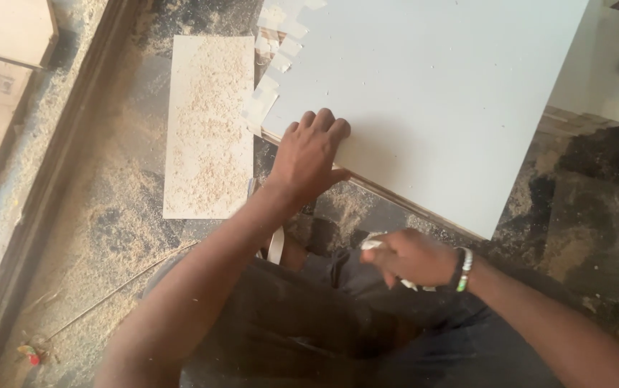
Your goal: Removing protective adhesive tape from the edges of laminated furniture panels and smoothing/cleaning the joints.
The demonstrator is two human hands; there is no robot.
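Note:
A large white laminated board (439,93) lies across the floor in front of me, its raw wooden edge facing my knees. My left hand (309,154) rests flat on the board's near left corner, fingers together and curled over the surface. My right hand (410,257) hovers above my lap just below the board's edge, closed around a small white scrap, perhaps a piece of edge strip (375,244). A beaded bracelet (464,267) sits on that wrist. Torn white strip pieces (270,72) hang off the board's left edge.
A smaller white panel (209,126) covered in sawdust lies to the left. Sawdust is spread over the dark floor. A wooden frame rail (51,172) runs diagonally at left, with more pale boards (597,72) at the upper right.

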